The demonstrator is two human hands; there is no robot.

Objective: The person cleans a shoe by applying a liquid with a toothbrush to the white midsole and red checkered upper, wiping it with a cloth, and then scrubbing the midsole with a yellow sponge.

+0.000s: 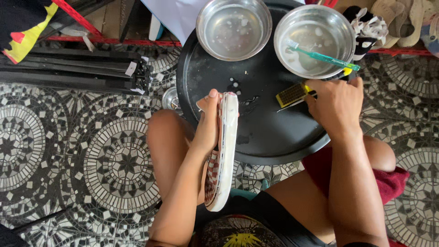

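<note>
A seated person's left hand [206, 120] grips a checkered shoe [222, 151] on edge over a black tray [265, 132]; the right hand [336, 104] closes on a yellow brush [292, 95]. Scrubbing looks underway, the bowls [233, 27] already wet.

L hand [206, 123] grips checkered shoe [222, 151] on edge; R hand [336, 105] holds yellow brush [292, 94] over black tray [265, 132].

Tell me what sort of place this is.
Probably a home floor or patio used as a shoe-washing spot: patterned mosaic floor tiles, a round black tray with two steel bowls, and sandals lying at the edge.
</note>
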